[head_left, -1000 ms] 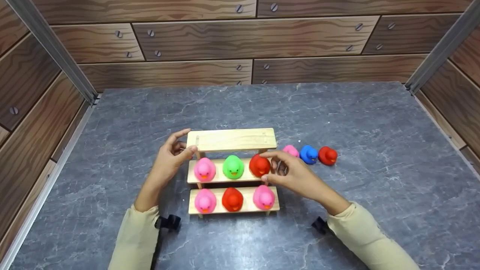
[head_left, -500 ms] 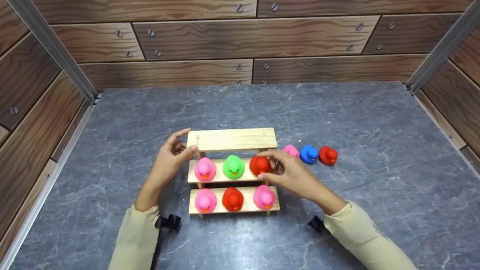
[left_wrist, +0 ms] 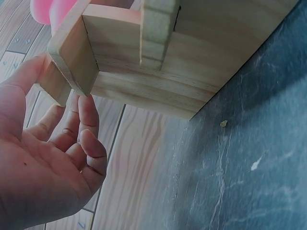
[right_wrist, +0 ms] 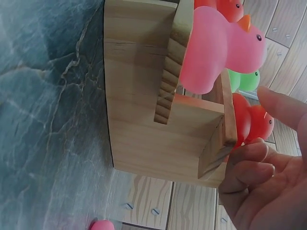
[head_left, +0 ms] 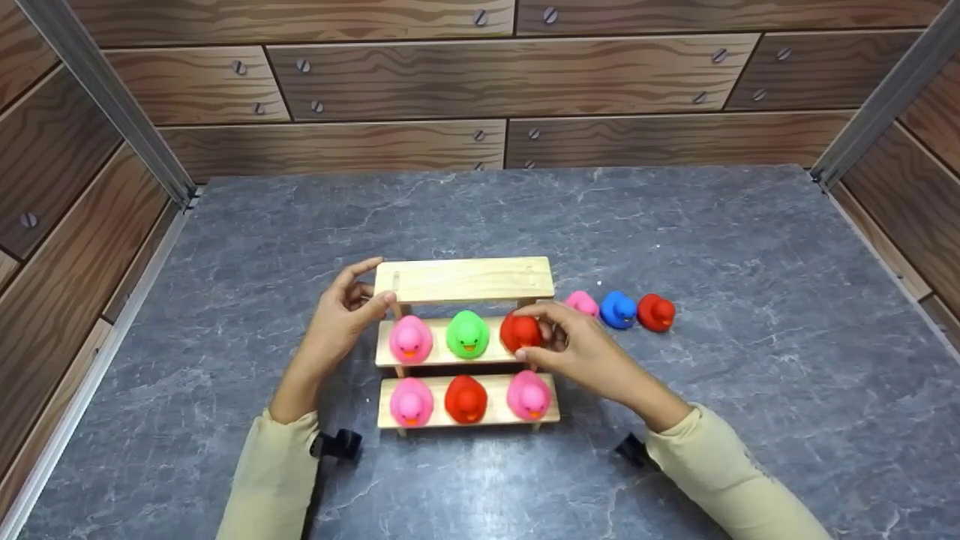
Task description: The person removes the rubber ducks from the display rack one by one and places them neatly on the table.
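A three-tier wooden stand (head_left: pixel 463 280) stands on the table. My left hand (head_left: pixel 337 311) grips the left end of its top tier; in the left wrist view the thumb (left_wrist: pixel 29 74) and fingertips lie on either side of the board's end. On the middle tier sit a pink rubber duck (head_left: pixel 410 341), a green one (head_left: pixel 467 336) and a red rubber duck (head_left: pixel 517 332) at the right end. My right hand (head_left: pixel 589 349) holds this red duck between thumb and index finger, its other fingers curled. Pink, red (head_left: pixel 466 401) and pink (head_left: pixel 529 396) ducks line the bottom tier.
Right of the stand, a pink duck (head_left: pixel 581 301), partly behind my right hand, a blue duck (head_left: pixel 618 310) and a red duck (head_left: pixel 656 312) stand on the grey marbled table (head_left: pixel 750 262). Wood-patterned panels (head_left: pixel 510 75) enclose the back and sides.
My right hand has moved slightly left, bringing its thumb further across the front of the red duck. The left hand keeps its place on the top tier.
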`<state>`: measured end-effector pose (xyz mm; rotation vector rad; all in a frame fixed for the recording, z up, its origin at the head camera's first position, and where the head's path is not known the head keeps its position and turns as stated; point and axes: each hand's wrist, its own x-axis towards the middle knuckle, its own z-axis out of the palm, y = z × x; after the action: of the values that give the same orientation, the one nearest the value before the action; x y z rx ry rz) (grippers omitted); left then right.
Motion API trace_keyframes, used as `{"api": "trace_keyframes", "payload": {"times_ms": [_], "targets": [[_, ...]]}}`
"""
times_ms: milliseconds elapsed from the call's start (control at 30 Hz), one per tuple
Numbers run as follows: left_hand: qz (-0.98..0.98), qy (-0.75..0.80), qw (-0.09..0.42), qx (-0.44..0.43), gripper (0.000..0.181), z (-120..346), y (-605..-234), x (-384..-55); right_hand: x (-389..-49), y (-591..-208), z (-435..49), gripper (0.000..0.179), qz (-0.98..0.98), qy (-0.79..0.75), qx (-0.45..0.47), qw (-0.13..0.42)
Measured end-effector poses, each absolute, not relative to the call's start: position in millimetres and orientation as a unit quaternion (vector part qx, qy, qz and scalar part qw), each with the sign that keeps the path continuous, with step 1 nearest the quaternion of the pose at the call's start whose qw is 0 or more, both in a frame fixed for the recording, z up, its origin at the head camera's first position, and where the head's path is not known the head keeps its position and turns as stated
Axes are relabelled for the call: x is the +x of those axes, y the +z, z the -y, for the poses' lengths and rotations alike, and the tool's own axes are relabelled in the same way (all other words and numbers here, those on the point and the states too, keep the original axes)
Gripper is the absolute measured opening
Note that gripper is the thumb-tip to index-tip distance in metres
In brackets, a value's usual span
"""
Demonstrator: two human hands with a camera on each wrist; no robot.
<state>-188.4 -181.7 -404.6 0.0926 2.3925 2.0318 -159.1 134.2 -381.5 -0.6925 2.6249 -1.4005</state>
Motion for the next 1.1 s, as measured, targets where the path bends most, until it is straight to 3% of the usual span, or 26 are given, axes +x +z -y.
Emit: {"api": "trace_keyframes", "payload": {"times_ms": [633,1100], "targets": [[-0.773,0.634,-0.006,0.026,0.053,181.6,-404.9,-188.3,-151.1,-373.7,-173.2,0.041,-0.867,-0.455,-0.202,0.029],[-0.769,0.639,-0.001,0.025,0.054,181.2,-405.0,-188.9,-155.1,-373.6,-211.5,0.041,-0.886,-0.432,-0.157,0.061]]}}
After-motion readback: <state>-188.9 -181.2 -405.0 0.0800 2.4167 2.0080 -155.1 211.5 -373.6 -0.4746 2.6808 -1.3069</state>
